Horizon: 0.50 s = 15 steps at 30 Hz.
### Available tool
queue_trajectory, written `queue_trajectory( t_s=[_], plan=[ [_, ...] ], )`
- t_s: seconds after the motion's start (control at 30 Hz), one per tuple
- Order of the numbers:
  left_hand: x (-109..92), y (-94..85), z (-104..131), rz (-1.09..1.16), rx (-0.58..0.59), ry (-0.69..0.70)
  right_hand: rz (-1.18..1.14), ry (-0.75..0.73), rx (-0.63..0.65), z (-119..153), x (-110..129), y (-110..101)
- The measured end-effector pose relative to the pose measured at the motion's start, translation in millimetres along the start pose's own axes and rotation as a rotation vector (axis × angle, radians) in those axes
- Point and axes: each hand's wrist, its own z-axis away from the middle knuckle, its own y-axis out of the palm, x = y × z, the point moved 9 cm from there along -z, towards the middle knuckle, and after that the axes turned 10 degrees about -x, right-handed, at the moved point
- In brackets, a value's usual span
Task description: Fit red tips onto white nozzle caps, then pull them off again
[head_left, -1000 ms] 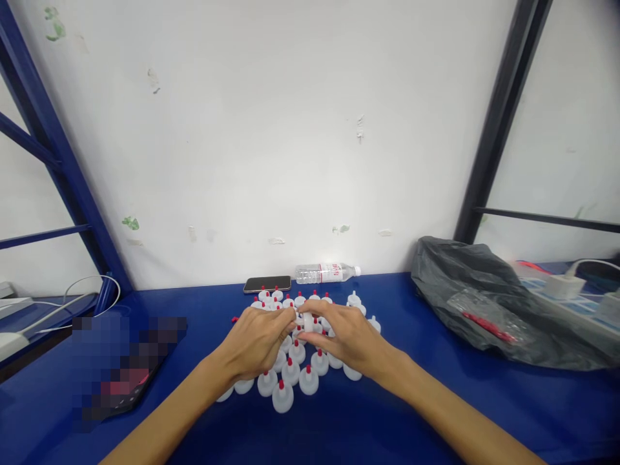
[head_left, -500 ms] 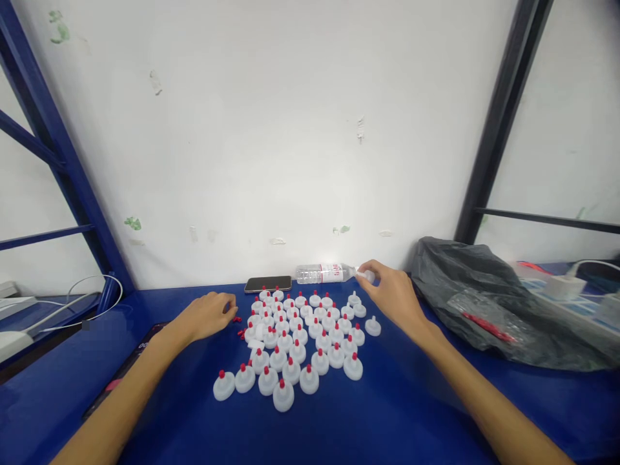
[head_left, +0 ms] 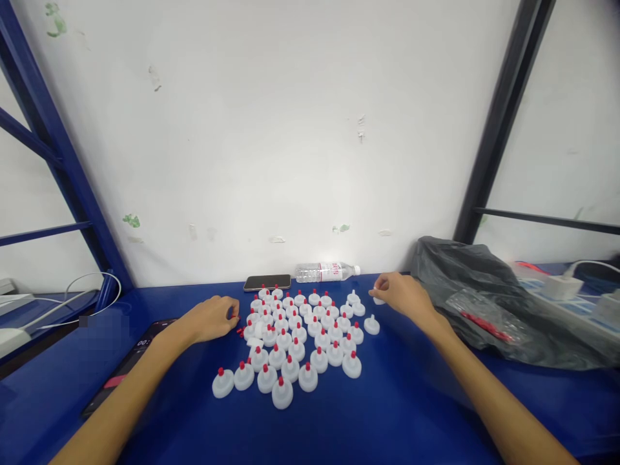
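My right hand (head_left: 400, 294) pinches a white plastic nozzle cap (head_left: 378, 300) low at the back right of the blue table. Over on the left, my left hand (head_left: 210, 318) is curled with thumb and fingertips together, a bit of a small red cap (head_left: 233, 316) showing at them. More small red caps (head_left: 241, 332) lie just beside those fingers. Between my hands stand many white nozzle caps (head_left: 282, 394), most with red tips. Several at the right have bare white nozzles, such as this nozzle cap (head_left: 372, 325).
A clear plastic bottle (head_left: 320, 272) lies against the wall, next to a phone (head_left: 267, 283). Another phone (head_left: 130, 365) is partly under my left forearm. On the right sits a dark plastic bag (head_left: 450, 290) with a clear packet of red pieces (head_left: 487, 325) on it.
My right hand has moved slightly right and down with the white nozzle cap, away from the bottle's neck. The left fingers have closed over the small red cap beside them.
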Motion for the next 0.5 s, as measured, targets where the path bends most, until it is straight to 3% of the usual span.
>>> queue_trajectory(
  t_s=[0.2, 0.4, 0.5],
  plan=[
    [0.0, 3.3, 0.8, -0.01, 0.013, -0.001, 0.019, 0.003, 0.061, 5.4, -3.9, 9.0],
    [-0.9, 4.7, 1.0, -0.019, 0.033, 0.004, -0.064, -0.012, 0.045, 1.4, 6.7, -4.1],
    [0.0, 6.0, 0.3, -0.018, 0.048, -0.006, -0.291, -0.097, 0.202, 6.8, 29.7, -6.6]
  ],
)
